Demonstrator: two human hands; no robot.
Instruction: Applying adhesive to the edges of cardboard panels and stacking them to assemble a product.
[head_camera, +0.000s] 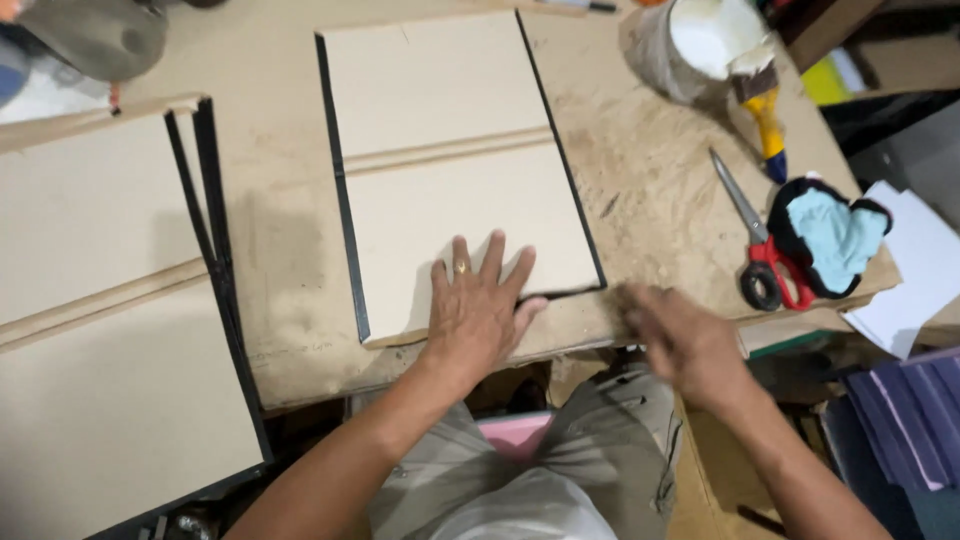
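Beige board (450, 150) edged in black lies on the worktop (650, 200). Left hand (478, 310) presses flat, fingers spread, on the board's near edge. Right hand (685, 345), blurred, hovers just right of that board's near corner, seemingly empty. Red-handled scissors (760, 245) lie farther right.

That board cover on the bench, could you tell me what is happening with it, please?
A person presses the left hand flat on the near edge of a beige board cover edged with black strips, lying on the workbench. The right hand, blurred, is at the bench edge beside it. Red-handled scissors, a glue tub with a brush and a cloth lie to the right.
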